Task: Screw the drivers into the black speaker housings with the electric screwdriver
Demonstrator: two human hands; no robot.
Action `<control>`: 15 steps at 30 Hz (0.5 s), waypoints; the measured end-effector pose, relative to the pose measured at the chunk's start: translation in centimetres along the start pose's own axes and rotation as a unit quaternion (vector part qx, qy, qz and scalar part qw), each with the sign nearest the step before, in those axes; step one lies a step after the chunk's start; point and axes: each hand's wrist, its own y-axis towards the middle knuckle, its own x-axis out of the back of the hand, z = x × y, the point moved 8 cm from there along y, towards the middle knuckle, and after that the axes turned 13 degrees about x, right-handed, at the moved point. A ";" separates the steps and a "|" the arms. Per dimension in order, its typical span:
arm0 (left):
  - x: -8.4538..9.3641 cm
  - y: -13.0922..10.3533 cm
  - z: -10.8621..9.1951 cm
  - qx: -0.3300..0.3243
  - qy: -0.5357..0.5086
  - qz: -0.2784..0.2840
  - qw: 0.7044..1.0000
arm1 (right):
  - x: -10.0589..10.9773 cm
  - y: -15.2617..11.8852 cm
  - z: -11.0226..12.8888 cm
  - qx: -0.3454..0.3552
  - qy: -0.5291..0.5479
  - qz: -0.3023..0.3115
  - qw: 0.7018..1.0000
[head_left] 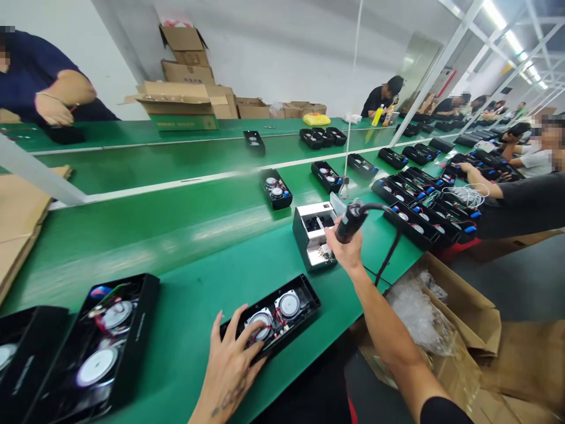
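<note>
Left hand (229,365) fingers spread on speaker case (271,321); right hand (346,247) clamped around half-hidden soldering iron (351,222).

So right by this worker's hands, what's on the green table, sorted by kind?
Open black speaker cases: 3, one under the left hand at, others at and
Corded black tool in the right hand: 1
White holder box: 1
Total: 5

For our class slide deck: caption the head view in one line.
Left hand steadies an open speaker housing; right hand holds a corded tool.
</note>
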 end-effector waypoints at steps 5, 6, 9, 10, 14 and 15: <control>-0.2 0.0 0.2 0.005 0.015 0.012 1.000 | -0.6 -3.2 2.3 -0.041 0.184 0.037 0.981; -0.3 0.0 0.2 0.005 0.019 0.015 1.000 | -0.6 -4.2 3.2 -0.037 0.226 0.030 0.973; -0.3 -0.1 0.1 -0.001 0.027 0.016 1.000 | -0.6 -7.5 5.7 -0.014 0.314 -0.006 0.949; -0.3 -0.1 0.0 -0.004 0.029 0.013 0.999 | -0.7 -8.5 6.4 -0.005 0.326 -0.015 0.945; 0.0 0.0 -0.4 -0.021 0.041 0.018 0.999 | -2.2 -11.0 7.9 0.025 0.330 -0.012 0.944; 0.1 0.1 -0.4 -0.022 0.043 0.021 0.999 | -2.7 -11.3 8.1 0.031 0.326 -0.003 0.945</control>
